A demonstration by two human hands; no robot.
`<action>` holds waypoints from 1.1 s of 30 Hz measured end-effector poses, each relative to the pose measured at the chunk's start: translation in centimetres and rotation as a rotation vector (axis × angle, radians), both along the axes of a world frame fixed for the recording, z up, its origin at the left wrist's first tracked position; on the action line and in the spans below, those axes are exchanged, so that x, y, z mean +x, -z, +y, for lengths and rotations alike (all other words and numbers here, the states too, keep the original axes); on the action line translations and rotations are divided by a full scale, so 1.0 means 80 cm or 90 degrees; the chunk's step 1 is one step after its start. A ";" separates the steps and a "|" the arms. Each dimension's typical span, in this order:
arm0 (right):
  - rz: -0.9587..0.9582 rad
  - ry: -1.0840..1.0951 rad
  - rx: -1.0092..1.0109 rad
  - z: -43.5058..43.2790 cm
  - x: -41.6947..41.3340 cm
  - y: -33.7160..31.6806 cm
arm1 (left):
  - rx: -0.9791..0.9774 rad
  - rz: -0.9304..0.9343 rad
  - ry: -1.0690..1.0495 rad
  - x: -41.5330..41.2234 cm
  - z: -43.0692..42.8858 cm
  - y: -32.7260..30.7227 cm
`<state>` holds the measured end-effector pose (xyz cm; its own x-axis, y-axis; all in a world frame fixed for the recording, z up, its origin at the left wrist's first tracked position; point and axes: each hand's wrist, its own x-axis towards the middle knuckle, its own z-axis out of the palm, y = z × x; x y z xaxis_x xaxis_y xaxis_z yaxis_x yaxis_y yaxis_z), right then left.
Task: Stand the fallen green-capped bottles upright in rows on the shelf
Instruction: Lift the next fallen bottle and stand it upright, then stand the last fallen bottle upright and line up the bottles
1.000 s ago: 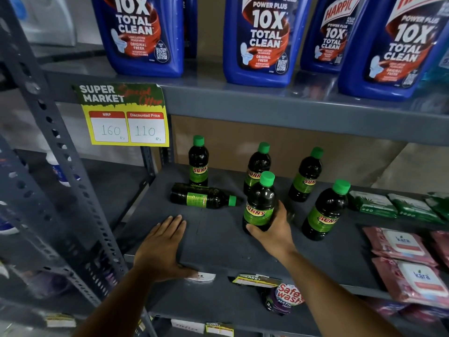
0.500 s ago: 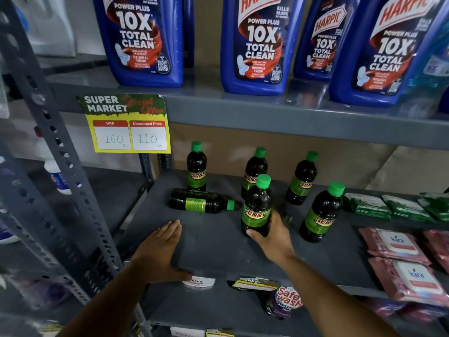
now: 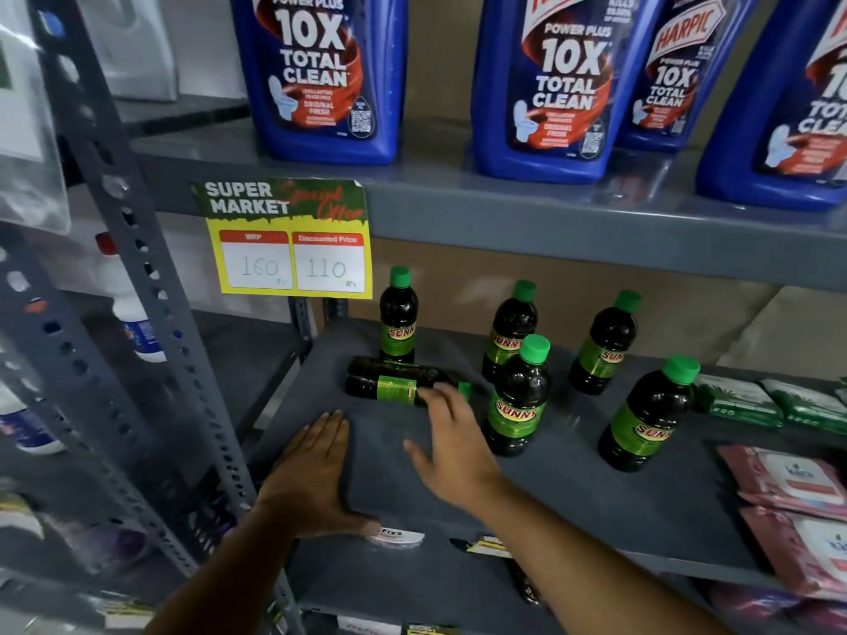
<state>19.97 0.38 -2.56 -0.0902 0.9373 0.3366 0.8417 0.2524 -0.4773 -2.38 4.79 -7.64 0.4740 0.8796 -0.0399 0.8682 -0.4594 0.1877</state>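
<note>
Several dark green-capped "Sunny" bottles stand upright on the grey shelf (image 3: 596, 511): three at the back (image 3: 398, 320) (image 3: 509, 330) (image 3: 606, 343) and two nearer the front (image 3: 519, 398) (image 3: 648, 417). One fallen bottle (image 3: 389, 382) lies on its side at the left, cap pointing right. My right hand (image 3: 451, 446) hovers open just in front of that fallen bottle, fingertips near its cap end and hiding part of the neck. My left hand (image 3: 311, 478) rests flat and open on the shelf's front left.
Big blue Harpic bottles (image 3: 321, 80) stand on the shelf above. A yellow price tag (image 3: 288, 240) hangs from that shelf's edge. Green packets (image 3: 738, 401) and pink wipe packs (image 3: 788, 478) fill the right side. A perforated upright post (image 3: 151, 313) bounds the left.
My right hand has let go of the front middle bottle, which now stands alone, and has moved left toward the fallen bottle. My left hand stays on the shelf.
</note>
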 end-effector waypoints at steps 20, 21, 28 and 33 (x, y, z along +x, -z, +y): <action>-0.448 0.118 -0.269 0.053 -0.010 -0.057 | -0.006 0.026 0.058 -0.015 0.010 0.001; -0.425 0.113 -0.269 0.050 -0.012 -0.073 | -0.002 0.019 0.056 -0.016 0.010 0.001; -0.258 0.058 -0.177 0.053 -0.021 -0.168 | 0.011 0.012 0.059 -0.016 0.012 0.003; -0.182 0.098 -0.114 0.079 -0.051 -0.171 | 0.018 0.016 0.058 -0.015 0.007 -0.002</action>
<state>15.88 6.72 11.13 -0.0108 0.9891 0.1471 0.9692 0.0465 -0.2419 -3.60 5.37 -7.51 0.5514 0.8338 -0.0277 0.8267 -0.5416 0.1525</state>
